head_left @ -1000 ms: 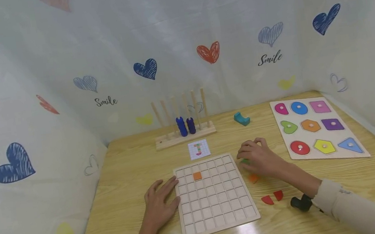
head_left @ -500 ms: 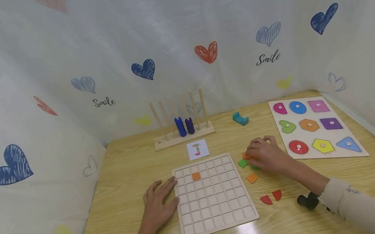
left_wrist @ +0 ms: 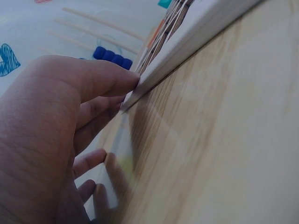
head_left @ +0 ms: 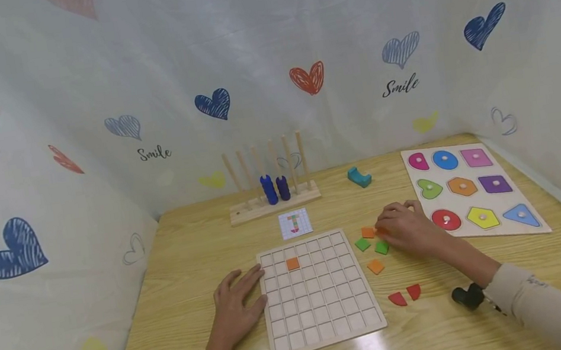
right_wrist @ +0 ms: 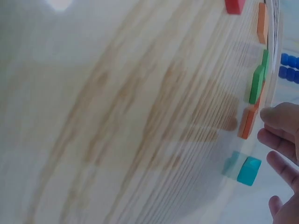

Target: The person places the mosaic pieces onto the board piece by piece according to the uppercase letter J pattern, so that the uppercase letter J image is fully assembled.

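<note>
A pale wooden grid board [head_left: 315,300] lies on the table with one orange square tile [head_left: 293,263] in its upper part. My left hand [head_left: 238,302] rests at the board's left edge, thumb and fingers touching its side, as the left wrist view [left_wrist: 51,116] of the hand also shows. My right hand [head_left: 408,230] is over the loose tiles right of the board, its fingertips at an orange tile [right_wrist: 248,122] that they partly cover in the head view. Beside it lie another orange tile [head_left: 368,232], two green tiles [head_left: 362,244] and a nearer orange tile [head_left: 376,267].
Two red quarter-round pieces [head_left: 397,299] lie nearer me. A small card with a coloured pattern [head_left: 295,223] lies behind the board, before a peg stand [head_left: 275,202] with blue beads. A teal block [head_left: 359,177] and a knobbed shape puzzle [head_left: 458,216] are at the back and right.
My right hand has moved right across the loose tiles, uncovering the green tiles and an orange one. The left hand stays at the board's edge.
</note>
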Demonstrator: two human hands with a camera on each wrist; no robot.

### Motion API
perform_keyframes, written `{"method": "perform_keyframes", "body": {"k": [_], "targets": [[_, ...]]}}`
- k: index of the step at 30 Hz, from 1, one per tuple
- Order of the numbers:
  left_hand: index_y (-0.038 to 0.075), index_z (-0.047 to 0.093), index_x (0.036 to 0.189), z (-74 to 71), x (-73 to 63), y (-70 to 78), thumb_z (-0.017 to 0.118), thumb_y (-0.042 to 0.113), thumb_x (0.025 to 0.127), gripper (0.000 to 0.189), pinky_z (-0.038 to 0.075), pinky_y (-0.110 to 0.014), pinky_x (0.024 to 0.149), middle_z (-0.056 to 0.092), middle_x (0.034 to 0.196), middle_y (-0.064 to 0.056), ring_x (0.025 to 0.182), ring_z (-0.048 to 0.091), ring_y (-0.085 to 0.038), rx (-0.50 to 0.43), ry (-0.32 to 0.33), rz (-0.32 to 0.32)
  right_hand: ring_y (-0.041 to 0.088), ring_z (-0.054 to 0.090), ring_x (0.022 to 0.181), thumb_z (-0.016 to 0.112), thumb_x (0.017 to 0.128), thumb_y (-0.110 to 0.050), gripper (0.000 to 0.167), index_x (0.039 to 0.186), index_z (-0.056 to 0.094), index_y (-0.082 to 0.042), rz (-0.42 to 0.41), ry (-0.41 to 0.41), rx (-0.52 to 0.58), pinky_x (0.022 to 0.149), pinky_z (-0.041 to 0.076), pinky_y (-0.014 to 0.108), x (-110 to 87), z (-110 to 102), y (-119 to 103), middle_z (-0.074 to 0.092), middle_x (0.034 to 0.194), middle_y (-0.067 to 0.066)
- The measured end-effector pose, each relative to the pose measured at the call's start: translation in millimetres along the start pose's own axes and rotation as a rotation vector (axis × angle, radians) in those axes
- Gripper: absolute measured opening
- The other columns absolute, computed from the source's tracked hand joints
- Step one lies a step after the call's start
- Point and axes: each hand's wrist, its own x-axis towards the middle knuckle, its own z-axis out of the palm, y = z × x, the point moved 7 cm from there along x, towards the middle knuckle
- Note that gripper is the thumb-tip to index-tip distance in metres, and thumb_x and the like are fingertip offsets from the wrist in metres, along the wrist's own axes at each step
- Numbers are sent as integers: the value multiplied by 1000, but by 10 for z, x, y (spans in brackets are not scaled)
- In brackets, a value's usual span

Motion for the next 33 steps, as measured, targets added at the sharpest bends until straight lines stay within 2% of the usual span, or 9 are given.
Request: {"method": "perform_keyframes", "body": {"k": [4, 11, 15, 21, 33], "targets": [[18, 62, 138, -6, 1, 7, 69, 25, 87, 52, 19, -66, 105, 55, 146, 3, 135, 38, -39, -9, 10, 15, 30, 55, 113, 82, 80, -11, 23, 102, 77, -10, -15, 7, 3, 90, 31, 60, -23, 12, 52, 73, 105, 4], [17, 63, 138, -10, 1, 18, 69, 24, 87, 51, 19, -67, 104, 56, 145, 1, 134, 39, -40, -17, 18, 27, 29, 54, 114, 81, 80, -7, 26, 105, 76, -12, -30, -31, 12, 89, 30, 57, -68, 32, 106, 73, 106, 2], [17, 63, 138, -10, 0, 17, 69, 24, 87, 52, 19, -67, 104, 56, 145, 1, 134, 39, -40, -10, 18, 24, 29, 55, 111, 83, 80, -10, 24, 103, 77, -12, -53, -15, -18, 87, 32, 56, -91, 16, 115, 73, 104, 2], [17, 62, 139, -16, 5, 25, 69, 25, 88, 52, 19, -67, 104, 55, 146, 2, 135, 39, -39, -1, 13, 23, 28, 56, 107, 85, 77, -9, 24, 99, 78, -13, -68, 23, 1, 86, 32, 54, -110, -7, 127, 71, 101, 1], [18, 62, 139, -12, 1, 19, 68, 27, 88, 52, 20, -68, 103, 54, 146, 3, 135, 39, -40, -3, 8, 23, 29, 56, 107, 82, 80, -12, 19, 99, 77, -11, -30, -3, 36, 90, 30, 56, -120, -8, 161, 68, 98, 0]]}}
